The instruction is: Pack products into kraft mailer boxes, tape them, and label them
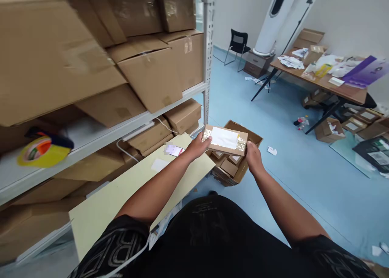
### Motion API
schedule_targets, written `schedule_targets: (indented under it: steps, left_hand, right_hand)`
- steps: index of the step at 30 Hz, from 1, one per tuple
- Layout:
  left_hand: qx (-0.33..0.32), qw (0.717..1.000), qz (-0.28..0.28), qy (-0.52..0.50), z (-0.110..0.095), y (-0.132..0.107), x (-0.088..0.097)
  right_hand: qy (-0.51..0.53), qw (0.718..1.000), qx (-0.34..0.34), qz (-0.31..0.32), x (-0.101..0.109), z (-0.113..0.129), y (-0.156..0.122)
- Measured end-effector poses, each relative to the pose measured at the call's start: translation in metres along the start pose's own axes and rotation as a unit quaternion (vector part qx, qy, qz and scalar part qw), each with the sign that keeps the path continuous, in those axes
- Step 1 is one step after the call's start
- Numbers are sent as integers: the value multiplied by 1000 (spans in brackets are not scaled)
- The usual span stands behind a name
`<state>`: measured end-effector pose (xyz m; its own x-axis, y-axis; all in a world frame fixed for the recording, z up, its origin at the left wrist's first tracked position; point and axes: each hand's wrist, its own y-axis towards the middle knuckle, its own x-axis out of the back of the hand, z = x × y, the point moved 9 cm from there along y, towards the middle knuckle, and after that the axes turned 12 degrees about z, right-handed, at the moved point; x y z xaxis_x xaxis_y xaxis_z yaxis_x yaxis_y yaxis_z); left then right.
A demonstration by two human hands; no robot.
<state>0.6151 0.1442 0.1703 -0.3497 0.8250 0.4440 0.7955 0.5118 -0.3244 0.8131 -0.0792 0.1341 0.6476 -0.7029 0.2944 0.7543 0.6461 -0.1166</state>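
Both my hands hold a small flat cardboard parcel (225,140) with a white label on top and shiny clear tape at its ends. My left hand (199,145) grips its left end, and my right hand (253,156) grips its right end, fingers wrapped under the edge. The parcel hovers above an open cardboard box (254,138) on the floor that holds several similar small parcels. A pale yellow tabletop (133,193) lies under my left forearm, with a small label slip (175,150) on it near my left hand.
A metal shelf rack (209,47) packed with large cardboard boxes fills the left side; a tape dispenser (45,148) lies on its middle shelf. A cluttered wooden table (346,92), a black chair (237,45) and small boxes on the blue floor (304,176) stand at the right.
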Motion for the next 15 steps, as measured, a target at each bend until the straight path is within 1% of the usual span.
schedule_targets:
  steps: [3, 5, 7, 9, 11, 13, 15]
  left_hand:
    - [-23, 998, 53, 22, -20, 39, -32]
    - [-28, 996, 81, 26, -24, 59, -48]
    - [-27, 996, 88, 19, -21, 73, -57]
    - [-29, 996, 82, -3, -16, 79, -58]
    - [-35, 995, 82, -32, -8, 76, -53]
    - [-35, 994, 86, -55, 4, 67, -44]
    - [-34, 994, 83, -67, 19, 52, -31]
  right_hand:
    - [-14, 998, -23, -51, 35, -18, -3]
    - [-26, 997, -48, -62, 48, -30, -5]
    - [-49, 993, -77, -69, 56, -41, -7]
    - [-74, 989, -102, -82, 62, -50, -10]
    - [-84, 986, -117, -88, 63, -57, -15]
    - [-79, 985, -129, -79, 58, -66, -22]
    - [-79, 986, -135, -63, 50, -72, -28]
